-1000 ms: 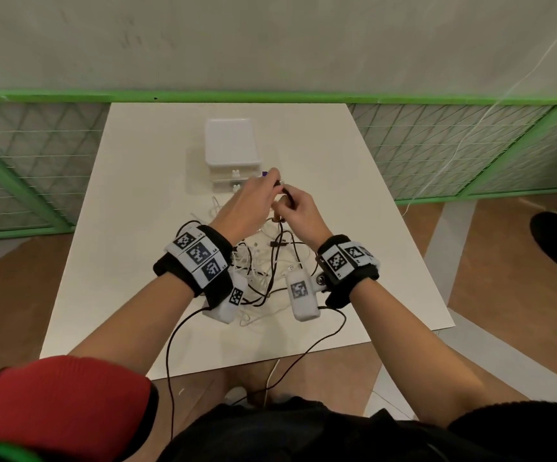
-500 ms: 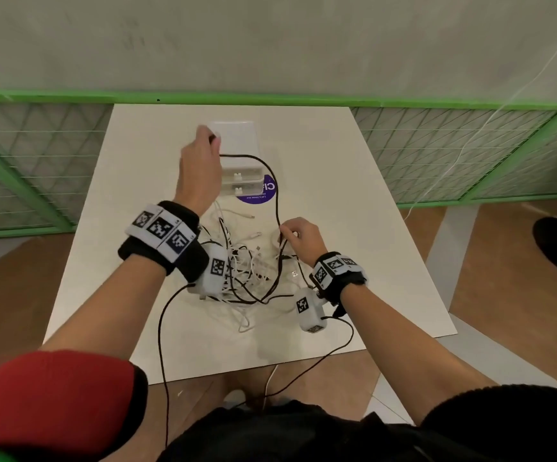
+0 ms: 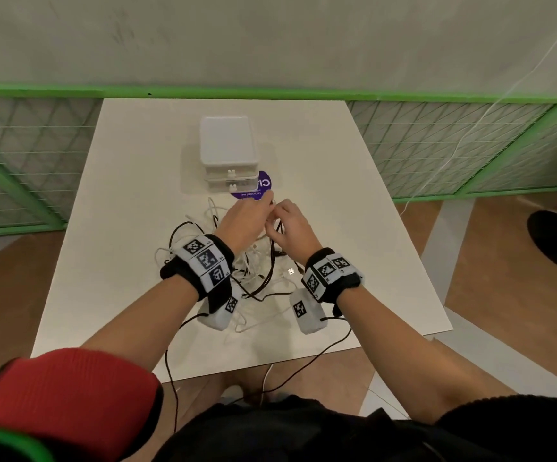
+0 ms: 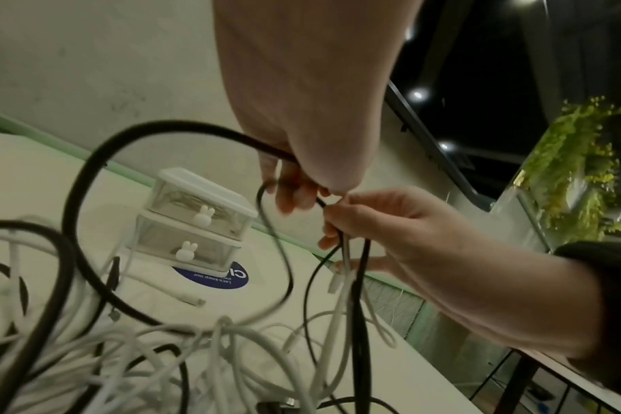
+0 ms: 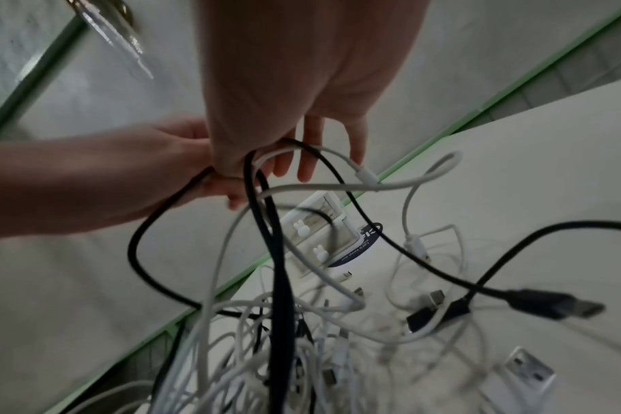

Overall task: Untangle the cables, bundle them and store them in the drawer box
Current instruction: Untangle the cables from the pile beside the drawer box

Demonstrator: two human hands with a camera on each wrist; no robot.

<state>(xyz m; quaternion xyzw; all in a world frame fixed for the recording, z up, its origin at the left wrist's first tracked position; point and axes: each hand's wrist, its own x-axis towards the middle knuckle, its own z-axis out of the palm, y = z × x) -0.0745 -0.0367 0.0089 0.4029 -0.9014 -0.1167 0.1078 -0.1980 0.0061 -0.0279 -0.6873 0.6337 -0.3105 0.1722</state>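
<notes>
Above the tangle, both hands (image 3: 267,221) pinch smooth round black cable (image 4: 85,179)

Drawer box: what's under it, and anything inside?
The drawer box stands partly on a purple round sticker; most of its print is covered. Both drawers are closed; through the translucent fronts the contents cannot be made out.

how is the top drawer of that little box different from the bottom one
The top drawer sits directly under the lid; the bottom drawer sits by the table, on the purple sticker. From the head view the bottom drawer's front stands slightly nearer the person than the top drawer's. Both are shut, translucent and white-framed, each with a white rabbit knob.
</notes>
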